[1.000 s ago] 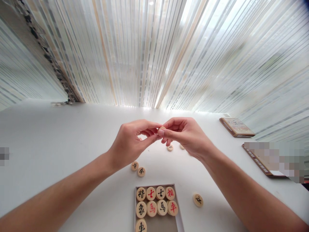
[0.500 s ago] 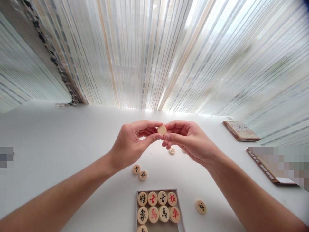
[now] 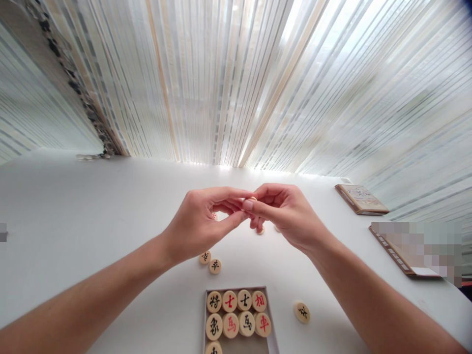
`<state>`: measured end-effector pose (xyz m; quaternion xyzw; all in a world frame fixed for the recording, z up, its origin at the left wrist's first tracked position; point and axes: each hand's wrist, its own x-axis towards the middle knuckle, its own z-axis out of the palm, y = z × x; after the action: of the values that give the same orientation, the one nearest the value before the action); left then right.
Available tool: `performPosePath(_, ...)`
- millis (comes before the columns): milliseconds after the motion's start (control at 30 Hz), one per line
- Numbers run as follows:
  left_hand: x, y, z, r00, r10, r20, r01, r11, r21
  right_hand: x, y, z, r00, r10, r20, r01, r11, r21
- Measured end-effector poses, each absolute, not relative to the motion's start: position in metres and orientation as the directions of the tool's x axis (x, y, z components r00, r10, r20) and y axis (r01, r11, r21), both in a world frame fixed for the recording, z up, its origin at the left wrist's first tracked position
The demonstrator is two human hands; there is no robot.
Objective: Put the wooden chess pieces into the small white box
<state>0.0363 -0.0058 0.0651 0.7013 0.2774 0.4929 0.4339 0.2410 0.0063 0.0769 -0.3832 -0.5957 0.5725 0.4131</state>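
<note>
Between the fingertips of both hands is a round wooden xiangqi piece (image 3: pixel 252 199), mostly covered by my right thumb. My left hand (image 3: pixel 204 214) pinches it from the left, and my right hand (image 3: pixel 282 204) grips it from the right, above the white table. Below them stands a shallow box (image 3: pixel 272 319) with two full rows of black- and red-lettered pieces and part of a third. Two black-lettered pieces (image 3: pixel 215 266) lie just beyond the box. Another piece (image 3: pixel 302 311) lies to the box's right. A red-lettered piece shows through my left fingers.
On the right of the white table (image 3: pixel 110 206) lie a flat illustrated box (image 3: pixel 363 198) and a partly blurred box or lid (image 3: pixel 396 250). Striped sheer curtains (image 3: pixel 206 88) hang along the far edge. More pieces are partly hidden beneath my right hand.
My right thumb has moved left over the piece, whose blank face showed before and is now mostly covered. The whole view has shifted slightly.
</note>
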Motion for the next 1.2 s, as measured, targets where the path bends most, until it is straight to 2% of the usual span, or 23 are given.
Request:
performPosePath(167, 0.038, -0.006, 0.07, 0.312, 0.879, 0.361, -0.098, -0.348, 0.932, 0.24, 0.003, 0.08, -0.378, 0.922, 0.079, -0.001, 0.085, -0.996)
performPosePath(367, 0.042, -0.006, 0.073, 0.241, 0.914, 0.327, -0.134, -0.302, 0.944, 0.242, -0.001, 0.084, -0.367, 0.918, 0.152, 0.068, 0.189, -0.98)
performPosePath(533, 0.039, -0.005, 0.067, 0.263, 0.878, 0.399, -0.103, -0.386, 0.917, 0.243, -0.005, 0.085, -0.315, 0.922, 0.223, 0.196, 0.293, -0.936)
performPosePath(700, 0.035, -0.004, 0.064, 0.312, 0.842, 0.44, -0.032, -0.454, 0.891, 0.24, -0.009, 0.083, -0.227, 0.951, 0.208, 0.281, 0.269, -0.921)
performPosePath(933, 0.034, -0.01, 0.067, 0.324, 0.834, 0.447, 0.022, -0.479, 0.878, 0.238, -0.01, 0.082, -0.196, 0.947, 0.254, 0.352, 0.31, -0.883)
performPosePath(1067, 0.031, -0.009, 0.073, 0.37, 0.844, 0.388, -0.025, -0.409, 0.912, 0.237, -0.008, 0.084, -0.221, 0.942, 0.254, 0.301, 0.314, -0.901)
performPosePath(1200, 0.029, -0.006, 0.08, 0.343, 0.887, 0.31, -0.062, -0.308, 0.949, 0.237, -0.004, 0.084, -0.332, 0.926, 0.18, 0.125, 0.233, -0.964)
